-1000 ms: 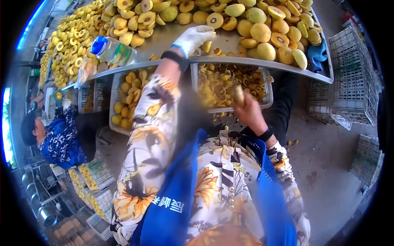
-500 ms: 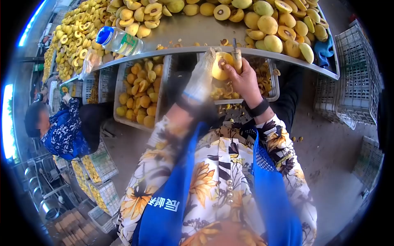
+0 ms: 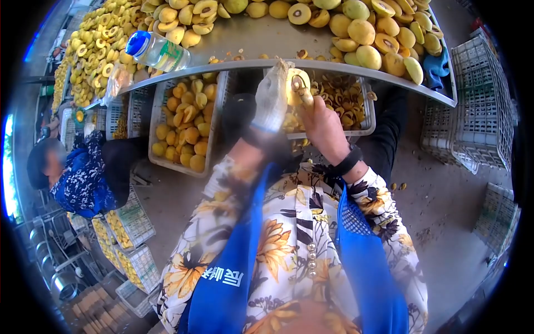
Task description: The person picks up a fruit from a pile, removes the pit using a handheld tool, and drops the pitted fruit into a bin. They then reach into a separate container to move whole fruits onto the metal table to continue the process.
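Observation:
In its pale work glove, my left hand [image 3: 271, 99] is closed around a yellow peach half [image 3: 291, 89], cut face turned to the right. My right hand [image 3: 327, 129], bare with a dark band at the wrist, grips a wooden-handled pitting tool [image 3: 306, 99]. The tool's tip is at the brown pit area in the middle of the cut face; its exact depth is hidden. Both hands are just in front of the metal table edge, over a crate [image 3: 369, 114] of brown and yellow peach scraps.
A metal table [image 3: 250, 42] bears piles of peach halves [image 3: 364, 33], a blue-capped bottle [image 3: 161, 51] and a blue cloth [image 3: 436, 70]. A crate of peaches [image 3: 186, 125] stands below left. Stacked crates [image 3: 467, 106] are at right. Another person [image 3: 86, 172] sits at left.
My right hand has turned the pitting tool from upright beside the peach half to pointing into its middle. My left hand still grips the peach half, slightly further left.

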### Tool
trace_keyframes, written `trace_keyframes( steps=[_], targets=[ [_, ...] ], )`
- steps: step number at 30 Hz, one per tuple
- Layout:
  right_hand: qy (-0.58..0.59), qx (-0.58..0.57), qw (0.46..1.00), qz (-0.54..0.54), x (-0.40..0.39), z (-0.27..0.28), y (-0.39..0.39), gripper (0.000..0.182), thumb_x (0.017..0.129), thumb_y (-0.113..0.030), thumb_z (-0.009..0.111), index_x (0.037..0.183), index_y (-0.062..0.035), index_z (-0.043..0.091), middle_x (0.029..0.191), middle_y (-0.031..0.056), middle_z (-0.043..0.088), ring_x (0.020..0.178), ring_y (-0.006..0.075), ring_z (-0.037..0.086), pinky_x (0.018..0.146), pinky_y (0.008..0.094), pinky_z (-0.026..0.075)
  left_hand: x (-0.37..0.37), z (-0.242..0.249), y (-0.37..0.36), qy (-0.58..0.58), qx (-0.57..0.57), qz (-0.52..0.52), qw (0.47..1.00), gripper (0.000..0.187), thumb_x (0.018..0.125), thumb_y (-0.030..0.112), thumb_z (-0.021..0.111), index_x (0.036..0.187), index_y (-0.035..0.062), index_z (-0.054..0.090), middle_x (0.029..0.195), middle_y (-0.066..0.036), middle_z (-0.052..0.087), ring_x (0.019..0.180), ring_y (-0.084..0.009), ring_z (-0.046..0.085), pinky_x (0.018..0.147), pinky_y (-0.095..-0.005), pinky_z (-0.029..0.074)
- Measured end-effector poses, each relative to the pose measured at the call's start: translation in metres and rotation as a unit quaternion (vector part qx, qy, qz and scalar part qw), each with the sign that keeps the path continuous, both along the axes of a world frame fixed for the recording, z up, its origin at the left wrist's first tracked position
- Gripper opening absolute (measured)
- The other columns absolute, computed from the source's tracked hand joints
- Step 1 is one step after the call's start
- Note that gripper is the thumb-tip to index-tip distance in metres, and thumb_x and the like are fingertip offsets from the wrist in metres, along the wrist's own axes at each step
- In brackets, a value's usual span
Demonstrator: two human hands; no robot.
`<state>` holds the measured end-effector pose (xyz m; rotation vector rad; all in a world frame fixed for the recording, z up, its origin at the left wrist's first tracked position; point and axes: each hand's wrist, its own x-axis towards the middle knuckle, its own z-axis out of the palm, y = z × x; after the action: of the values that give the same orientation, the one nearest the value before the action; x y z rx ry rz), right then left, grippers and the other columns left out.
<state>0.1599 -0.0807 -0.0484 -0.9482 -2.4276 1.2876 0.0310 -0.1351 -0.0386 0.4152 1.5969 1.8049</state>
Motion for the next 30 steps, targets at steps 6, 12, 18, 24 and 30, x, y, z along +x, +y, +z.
trace_keyframes(
  steps=[6,12,18,24,30],
  targets=[
    [0.001,-0.009,1.000,0.029,0.006,0.002,-0.005,0.019,0.083,-0.011,0.052,0.090,0.0041,0.044,0.070,0.0294,0.056,0.073,0.0465,0.055,0.063,0.0497,0.044,-0.002,-0.003,0.000,-0.030,0.037,-0.007,0.999,0.046,0.091,0.043,0.048,0.098,-0.0006,0.062,0.082,-0.006,0.063,0.071,-0.0126,0.058,0.064,-0.0242,0.047],
    [0.003,-0.033,0.994,0.104,0.012,-0.003,0.000,0.017,0.082,-0.008,0.050,0.090,0.0054,0.046,0.068,0.0276,0.055,0.066,0.0443,0.055,0.061,0.0461,0.045,-0.035,0.002,-0.007,0.304,-0.067,-0.233,0.922,0.041,0.095,0.035,0.042,0.109,-0.0003,0.058,0.091,-0.012,0.063,0.082,-0.0174,0.060,0.076,-0.0277,0.047],
    [0.056,-0.232,0.971,0.013,0.007,0.002,-0.004,0.016,0.082,-0.009,0.052,0.091,0.0037,0.050,0.063,0.0070,0.054,0.051,0.0172,0.053,0.046,0.0304,0.043,-0.014,0.003,-0.004,0.092,0.014,-0.091,0.992,0.036,0.094,0.028,0.048,0.117,-0.0003,0.053,0.099,-0.006,0.061,0.087,-0.0148,0.058,0.079,-0.0260,0.047],
    [0.113,-0.327,0.938,-0.014,-0.002,-0.003,-0.028,0.011,0.083,-0.011,0.050,0.087,-0.0003,0.049,0.059,0.0032,0.051,0.039,0.0112,0.046,0.035,0.0244,0.037,0.013,-0.010,0.005,-0.046,0.093,0.067,0.992,0.025,0.085,0.023,0.064,0.091,-0.0004,0.062,0.074,-0.005,0.061,0.056,-0.0089,0.054,0.047,-0.0206,0.042],
    [0.050,-0.430,0.901,-0.027,-0.003,0.022,-0.029,0.010,0.084,-0.010,0.048,0.088,-0.0014,0.046,0.059,0.0048,0.050,0.038,0.0121,0.045,0.034,0.0248,0.036,0.012,0.003,0.010,-0.035,-0.014,0.061,0.997,0.027,0.083,0.026,0.065,0.087,-0.0006,0.062,0.070,-0.007,0.061,0.055,-0.0107,0.056,0.047,-0.0224,0.045]
  ],
)
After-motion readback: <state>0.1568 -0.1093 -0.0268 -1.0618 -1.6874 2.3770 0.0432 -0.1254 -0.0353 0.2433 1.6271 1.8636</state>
